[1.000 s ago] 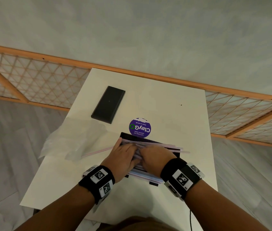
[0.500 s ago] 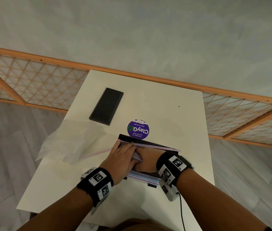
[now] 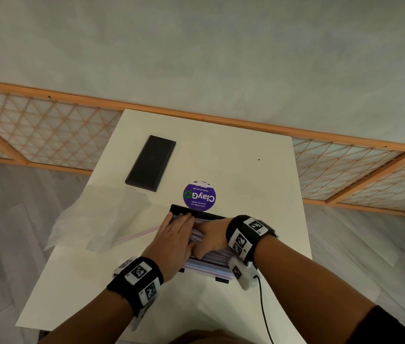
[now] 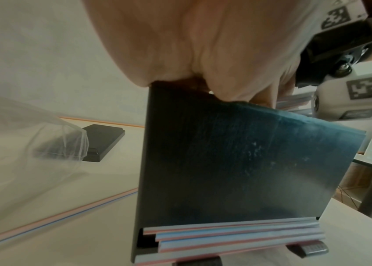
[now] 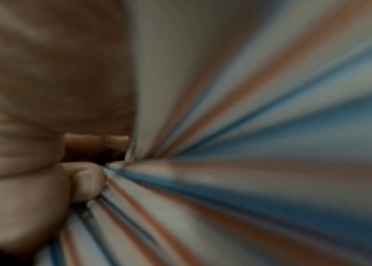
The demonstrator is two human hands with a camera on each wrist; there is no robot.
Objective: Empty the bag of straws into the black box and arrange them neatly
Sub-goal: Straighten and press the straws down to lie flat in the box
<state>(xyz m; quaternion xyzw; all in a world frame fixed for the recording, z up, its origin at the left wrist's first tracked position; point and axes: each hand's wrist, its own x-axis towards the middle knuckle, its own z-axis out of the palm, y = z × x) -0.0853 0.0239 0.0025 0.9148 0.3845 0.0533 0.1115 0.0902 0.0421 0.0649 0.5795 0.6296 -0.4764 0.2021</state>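
**Straws being squared in the box, both hands on the pile.**
Left of box [image 3: 197,212]: empty bag [image 3: 92,219], one stray straw [image 3: 137,235] on the surface. On box: left hand [image 3: 171,240], fingers flat, pressing straws [image 3: 211,263]; right hand [image 3: 212,238], its grip curled, thumb against them. Judged best: press level, tuck overhanging ends, fetch the stray.

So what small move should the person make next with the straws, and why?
Probably reach with the left hand for the stray straw on the table beside the empty bag. The other straws already lie in the black box under both hands.
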